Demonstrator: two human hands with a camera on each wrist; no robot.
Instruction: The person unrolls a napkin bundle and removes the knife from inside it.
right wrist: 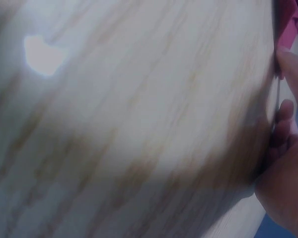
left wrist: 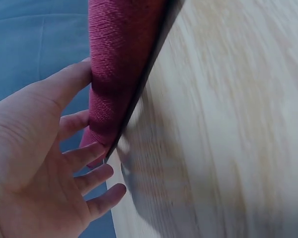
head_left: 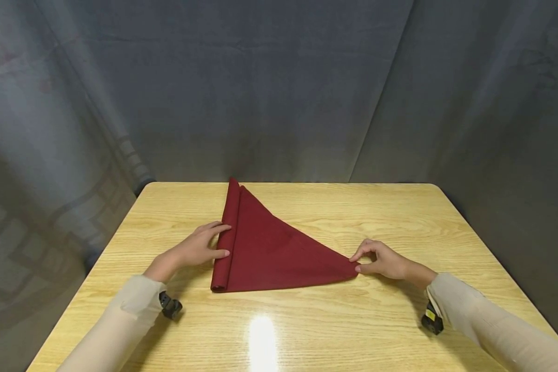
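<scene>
Lower right, the right hand (head_left: 385,261) pinches the red napkin's (head_left: 274,253) soft, light corner; at centre-left, the left hand (head_left: 200,248), fingers spread, touches its rolled edge on the counter (head_left: 353,320).

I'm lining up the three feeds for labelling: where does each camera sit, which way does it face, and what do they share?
Head: worn high, looking forward and down at the table, the red napkin, left hand and right hand, both sleeves.
Left wrist: beside the left hand, looking along its fingers at the napkin's rolled edge.
Right wrist: low over the table, blurred; right hand's fingertips at the frame's edge.
Shared: all show napkin and wood.
</scene>
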